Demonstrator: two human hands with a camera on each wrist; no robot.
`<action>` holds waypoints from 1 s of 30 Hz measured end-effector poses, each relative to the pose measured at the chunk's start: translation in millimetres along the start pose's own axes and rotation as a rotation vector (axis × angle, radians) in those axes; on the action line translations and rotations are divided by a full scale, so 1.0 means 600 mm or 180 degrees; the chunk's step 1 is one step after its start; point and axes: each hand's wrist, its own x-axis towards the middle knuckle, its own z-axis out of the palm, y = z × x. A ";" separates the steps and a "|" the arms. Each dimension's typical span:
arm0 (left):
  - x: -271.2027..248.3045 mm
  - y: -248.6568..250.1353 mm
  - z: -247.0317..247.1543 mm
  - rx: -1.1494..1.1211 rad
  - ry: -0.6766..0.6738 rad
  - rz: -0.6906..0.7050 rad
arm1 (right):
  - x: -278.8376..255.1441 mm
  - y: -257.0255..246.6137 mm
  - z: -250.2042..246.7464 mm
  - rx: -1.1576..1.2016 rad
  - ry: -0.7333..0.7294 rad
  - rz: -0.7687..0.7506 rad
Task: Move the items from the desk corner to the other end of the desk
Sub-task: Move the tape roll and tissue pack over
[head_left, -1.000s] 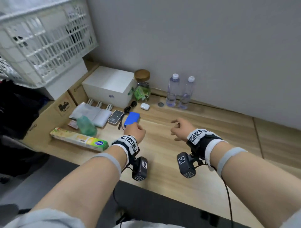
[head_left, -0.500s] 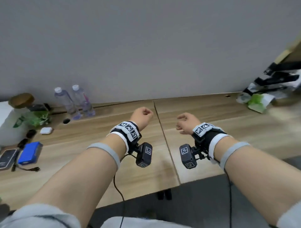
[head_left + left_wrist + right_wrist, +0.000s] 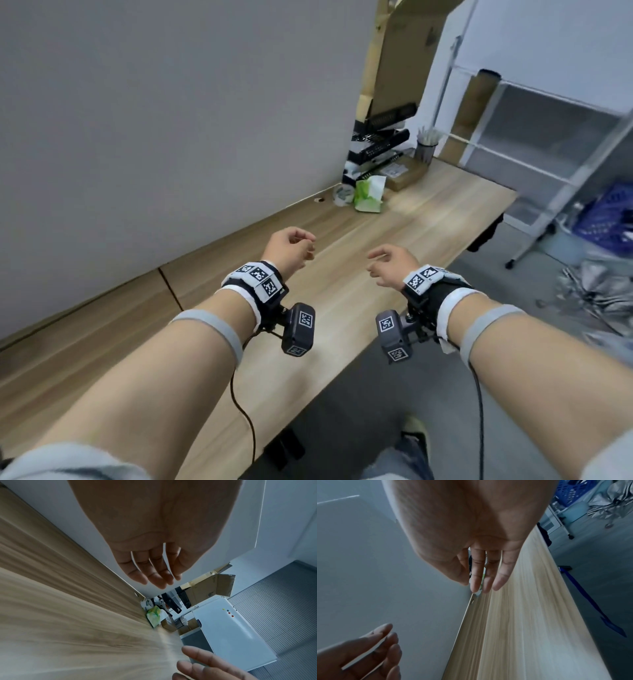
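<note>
Both hands hover empty above the wooden desk (image 3: 346,342), fingers loosely curled. My left hand (image 3: 301,245) is a little ahead of my right hand (image 3: 378,263). The left wrist view shows the left hand (image 3: 154,574) relaxed with nothing in the palm, and the right wrist view shows the same for the right hand (image 3: 484,574). At the desk's far right corner lie a green tissue pack (image 3: 368,193), a tape roll (image 3: 343,195), a small cardboard box (image 3: 400,176), stacked black trays (image 3: 376,147) and a pen cup (image 3: 425,150). The left-corner items are out of view.
A tall cardboard sheet (image 3: 394,58) leans in the corner against the grey wall. Past the desk's right end stand a white rack (image 3: 534,144), a blue basket (image 3: 609,212) and crumpled silver sheeting (image 3: 599,291) on the floor. The desk's front edge runs under my wrists.
The view has swung from the left corner with its bottles, box and blue item to the desk's right end. Both hands have moved along with it, holding nothing.
</note>
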 end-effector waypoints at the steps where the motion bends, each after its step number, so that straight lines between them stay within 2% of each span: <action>1: 0.022 0.007 0.027 0.0009 0.0040 -0.0007 | 0.023 0.014 -0.023 -0.0018 0.0002 -0.0007; 7: 0.161 0.036 0.232 0.0051 0.0288 -0.0280 | 0.197 0.115 -0.189 -0.0079 0.0019 0.0068; 10: 0.204 0.058 0.333 -0.0010 0.0192 -0.0603 | 0.255 0.143 -0.278 -0.0171 -0.0235 0.0224; 14: 0.251 0.084 0.393 -0.0031 0.0173 -0.0751 | 0.338 0.136 -0.362 -0.0345 -0.0393 0.0287; 18: 0.302 0.079 0.394 0.0033 0.0479 -0.0924 | 0.415 0.112 -0.368 -0.0298 -0.0588 0.0230; 24: 0.409 0.040 0.387 -0.0053 0.0717 -0.1256 | 0.526 0.082 -0.324 -0.0441 -0.1031 0.0149; 30: 0.577 -0.003 0.386 -0.0291 0.0825 -0.1414 | 0.714 0.067 -0.288 -0.0969 -0.0875 0.0034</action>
